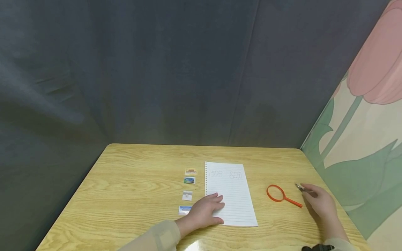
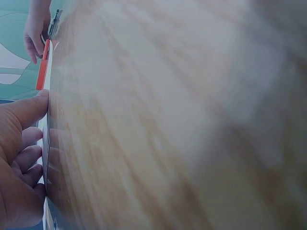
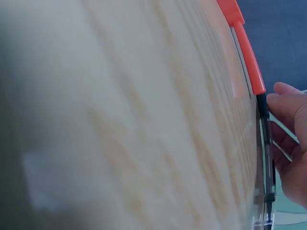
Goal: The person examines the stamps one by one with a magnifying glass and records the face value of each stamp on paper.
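My left hand [image 1: 205, 211] rests with its fingers spread on the lower left of a lined sheet of paper [image 1: 237, 202], which has faint handwriting along its top. At the right, my right hand [image 1: 320, 202] pinches a pen [image 1: 299, 187] lying at the tabletop, its one end sticking out past the fingertips. In the right wrist view the pen [image 3: 267, 163] shows a clear barrel and a black part by the thumb; how firmly the fingers hold it is hard to see. A red magnifying glass [image 1: 293, 202] lies left of that hand.
Several small stamps form a column left of the paper: a yellowish stamp [image 1: 190, 171], a blue-green stamp [image 1: 190, 180], a pale stamp [image 1: 187, 195] and a blue stamp [image 1: 184, 210] partly behind my left hand. The wooden table [image 1: 135, 188] meets a dark curtain [image 1: 188, 87] and a flower-patterned wall [image 1: 361, 146].
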`<act>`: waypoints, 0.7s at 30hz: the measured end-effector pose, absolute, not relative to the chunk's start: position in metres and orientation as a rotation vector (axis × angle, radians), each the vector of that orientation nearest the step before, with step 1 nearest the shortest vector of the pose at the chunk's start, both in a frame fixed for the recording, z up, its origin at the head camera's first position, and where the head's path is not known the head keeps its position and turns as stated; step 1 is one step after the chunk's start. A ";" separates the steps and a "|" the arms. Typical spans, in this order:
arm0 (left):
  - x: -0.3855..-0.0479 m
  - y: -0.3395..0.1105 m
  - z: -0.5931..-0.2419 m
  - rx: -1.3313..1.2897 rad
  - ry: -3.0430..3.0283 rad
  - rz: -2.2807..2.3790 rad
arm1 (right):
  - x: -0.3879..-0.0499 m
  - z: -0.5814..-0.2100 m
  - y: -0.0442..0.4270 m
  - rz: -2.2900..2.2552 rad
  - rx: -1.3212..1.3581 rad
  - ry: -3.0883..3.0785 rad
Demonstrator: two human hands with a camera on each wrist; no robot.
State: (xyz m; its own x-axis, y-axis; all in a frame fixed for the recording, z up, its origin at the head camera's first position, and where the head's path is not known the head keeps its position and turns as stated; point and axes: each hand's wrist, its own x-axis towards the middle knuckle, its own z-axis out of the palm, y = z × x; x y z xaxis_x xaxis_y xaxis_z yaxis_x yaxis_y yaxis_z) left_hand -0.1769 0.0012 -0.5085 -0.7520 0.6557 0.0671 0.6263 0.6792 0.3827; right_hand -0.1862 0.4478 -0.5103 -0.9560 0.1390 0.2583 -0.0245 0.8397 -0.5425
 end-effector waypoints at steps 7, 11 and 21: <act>-0.178 0.001 -0.510 1.079 2.813 0.588 | -0.184 -0.506 0.432 0.925 0.018 -2.669; -0.178 0.001 -0.509 1.084 2.814 0.590 | -0.181 -0.504 0.425 1.016 0.043 -2.678; -0.177 0.001 -0.508 1.073 2.814 0.592 | -0.180 -0.510 0.416 1.150 0.258 -2.675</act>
